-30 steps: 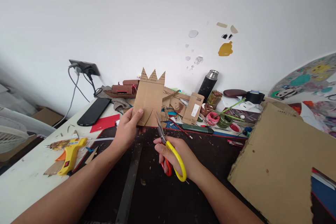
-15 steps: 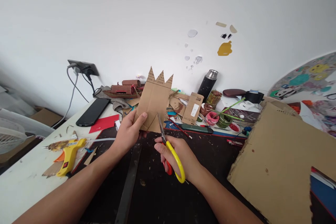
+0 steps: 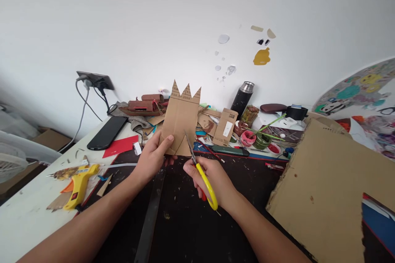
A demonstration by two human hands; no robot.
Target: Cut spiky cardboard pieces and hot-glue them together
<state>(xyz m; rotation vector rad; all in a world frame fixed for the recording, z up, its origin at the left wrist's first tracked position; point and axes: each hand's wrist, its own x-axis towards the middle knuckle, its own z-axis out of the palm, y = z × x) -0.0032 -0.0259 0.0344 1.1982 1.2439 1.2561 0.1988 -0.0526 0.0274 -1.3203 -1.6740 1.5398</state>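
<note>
A yellow plastic glue gun [image 3: 79,189] lies on the pale tabletop, with a smooth black phone [image 3: 107,132] and flat red paper [image 3: 120,146] beyond it. A long, straight metal strip [image 3: 149,218] crosses the dark, speck-strewn mat [image 3: 197,226]. Above it, the left hand [image 3: 154,150] pinches the lower left corner of a brown cardboard piece [image 3: 180,115], thumb flat on its front; three pointed teeth crown the piece, which is raised off the mat. Scissors [image 3: 209,187] meet its lower right part, their yellow loop gripped by the curled right hand [image 3: 214,174]. Farther right stand a black cylindrical flask [image 3: 241,102] and a rough-edged cardboard sheet [image 3: 324,189].
</note>
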